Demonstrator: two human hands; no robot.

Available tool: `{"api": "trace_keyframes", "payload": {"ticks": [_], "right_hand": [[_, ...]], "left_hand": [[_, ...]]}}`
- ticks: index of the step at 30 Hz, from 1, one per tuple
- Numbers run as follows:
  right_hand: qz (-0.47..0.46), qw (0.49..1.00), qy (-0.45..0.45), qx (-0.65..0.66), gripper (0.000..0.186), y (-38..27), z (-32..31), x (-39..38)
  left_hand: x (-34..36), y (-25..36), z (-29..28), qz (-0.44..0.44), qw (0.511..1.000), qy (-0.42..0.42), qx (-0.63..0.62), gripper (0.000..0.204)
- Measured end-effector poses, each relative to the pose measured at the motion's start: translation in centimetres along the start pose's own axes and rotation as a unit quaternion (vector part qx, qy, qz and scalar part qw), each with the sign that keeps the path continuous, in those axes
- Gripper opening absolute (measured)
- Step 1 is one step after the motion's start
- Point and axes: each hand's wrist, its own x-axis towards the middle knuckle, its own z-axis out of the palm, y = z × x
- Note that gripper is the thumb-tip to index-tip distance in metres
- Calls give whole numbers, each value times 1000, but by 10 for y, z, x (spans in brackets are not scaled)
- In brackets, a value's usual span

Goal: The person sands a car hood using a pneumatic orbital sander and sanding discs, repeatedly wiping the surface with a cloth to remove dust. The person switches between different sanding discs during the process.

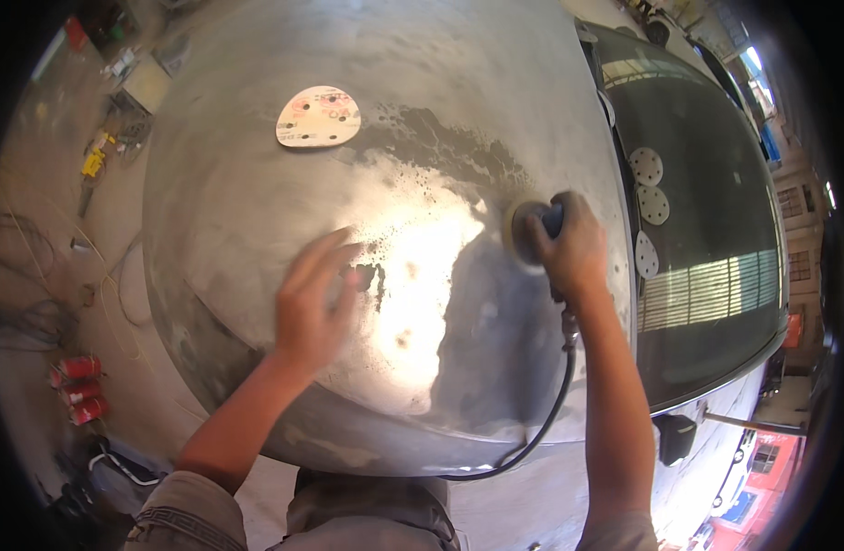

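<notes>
My right hand (580, 250) is wrapped round an air sander (524, 236), whose round pad rests against the bare grey car hood (229, 211) near the windshield side. From its handle a black air hose (566, 381) curves down toward my waist. My left hand (313, 308), slightly blurred, is over or on the middle of the hood, empty, with its fingers apart; whether it touches the metal I cannot tell. Dark, wet-looking patches lie beyond it. A pale sanding disc (318, 119) with holes lies on the hood's far left part.
On the right, several more sanding discs (654, 205) lie along the lower edge of the windshield (715, 216). A side mirror (676, 438) sticks out nearby. Red cans (80, 390), cables (36, 257) and a yellow tool (94, 163) are on the floor at left.
</notes>
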Motion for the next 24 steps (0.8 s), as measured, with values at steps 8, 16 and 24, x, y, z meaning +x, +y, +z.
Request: {"api": "trace_keyframes", "payload": {"ticks": [8,16,24], "right_hand": [[14,999,-37,-11,43,-29,1,-40],[151,972,-41,-178,44,-23,7,17],[125,980,-15,-156,40,-18,15,54]], "left_hand": [[-65,-76,-72,-89,983,59,151,42],[-64,-77,-69,-90,981,45,165,45],[-63,-75,-69,-82,980,38,174,41]]}}
